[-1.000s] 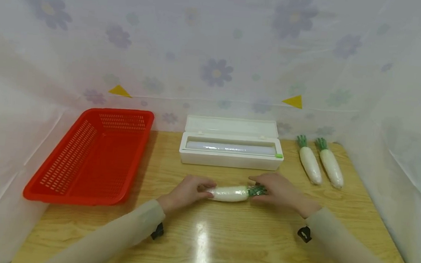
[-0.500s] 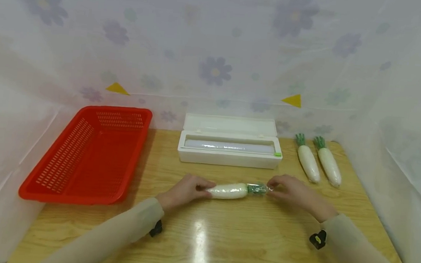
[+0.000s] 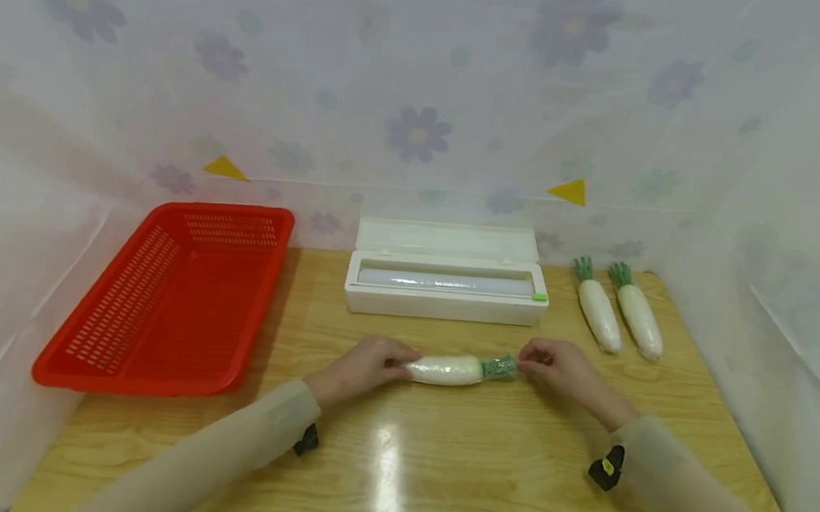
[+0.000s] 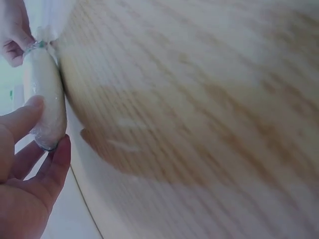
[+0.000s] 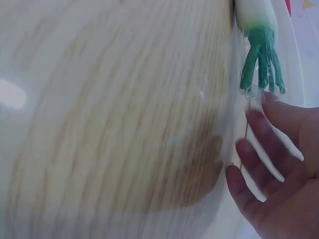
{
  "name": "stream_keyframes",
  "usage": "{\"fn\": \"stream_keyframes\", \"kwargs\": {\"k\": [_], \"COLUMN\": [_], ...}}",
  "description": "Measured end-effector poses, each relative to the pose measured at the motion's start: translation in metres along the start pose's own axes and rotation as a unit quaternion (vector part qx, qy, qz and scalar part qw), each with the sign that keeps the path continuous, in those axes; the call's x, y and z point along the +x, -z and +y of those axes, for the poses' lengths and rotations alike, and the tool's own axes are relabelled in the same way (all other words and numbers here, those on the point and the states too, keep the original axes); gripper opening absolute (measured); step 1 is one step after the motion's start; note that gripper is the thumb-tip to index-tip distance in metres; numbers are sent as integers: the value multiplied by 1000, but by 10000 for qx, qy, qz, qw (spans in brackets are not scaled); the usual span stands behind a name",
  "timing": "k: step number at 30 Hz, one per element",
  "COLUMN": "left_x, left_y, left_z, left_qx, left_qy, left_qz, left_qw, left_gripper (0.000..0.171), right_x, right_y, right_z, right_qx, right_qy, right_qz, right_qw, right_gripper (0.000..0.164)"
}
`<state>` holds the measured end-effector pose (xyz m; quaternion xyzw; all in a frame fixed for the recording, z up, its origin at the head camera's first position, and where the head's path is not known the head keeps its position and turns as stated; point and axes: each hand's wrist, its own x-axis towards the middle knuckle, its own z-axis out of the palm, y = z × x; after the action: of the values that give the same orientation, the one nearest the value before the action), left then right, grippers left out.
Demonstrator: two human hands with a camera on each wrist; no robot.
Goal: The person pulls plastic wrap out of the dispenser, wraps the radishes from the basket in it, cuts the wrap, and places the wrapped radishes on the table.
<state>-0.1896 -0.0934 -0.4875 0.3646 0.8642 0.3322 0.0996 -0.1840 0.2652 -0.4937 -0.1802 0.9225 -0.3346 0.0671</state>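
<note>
A white radish [image 3: 444, 370] wrapped in clear plastic film lies crosswise on the wooden table, its green leafy top [image 3: 499, 367] pointing right. My left hand [image 3: 363, 368] grips its tapered end; in the left wrist view the thumb [image 4: 31, 117] lies along one side and the fingers curl round the tip. At the other end my right hand [image 3: 559, 372] pinches the gathered film [image 5: 255, 93] just past the leaves between thumb and forefinger. The remaining right fingers are loosely bent, with nothing in them.
Behind the radish stands a white film dispenser box [image 3: 445, 306], lid raised, with a film roll [image 3: 444, 281] inside. A red plastic basket [image 3: 243, 355] is at the left. Two more radishes, one [image 3: 598, 315] beside the other [image 3: 640, 321], lie at the back right.
My right hand has moved from around the leafy top outward to the right, now pinching the film's end. My left hand has kept its grip on the tip.
</note>
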Motion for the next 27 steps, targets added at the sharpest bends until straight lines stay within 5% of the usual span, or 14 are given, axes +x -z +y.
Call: {"fn": "stream_keyframes", "kwargs": {"k": [12,19,27], "left_x": [0,1,-1], "left_y": [0,-3,-9], "left_z": [2,1,10], "left_qx": [95,265,1387], "left_qy": [109,38,-84], "left_qz": [69,196,-174], "left_qw": [9999,9994,9902], "left_gripper": [35,35,41], "right_x": [-3,-2,-1], "right_y": [-8,-10,-8], "right_z": [-5,-8,-11], "right_qx": [1351,882,269], "right_qy": [-744,-333,-118], "right_qz": [-269,-303,-335], "right_qw": [9877,9951,9990], "right_gripper": [25,34,35]}}
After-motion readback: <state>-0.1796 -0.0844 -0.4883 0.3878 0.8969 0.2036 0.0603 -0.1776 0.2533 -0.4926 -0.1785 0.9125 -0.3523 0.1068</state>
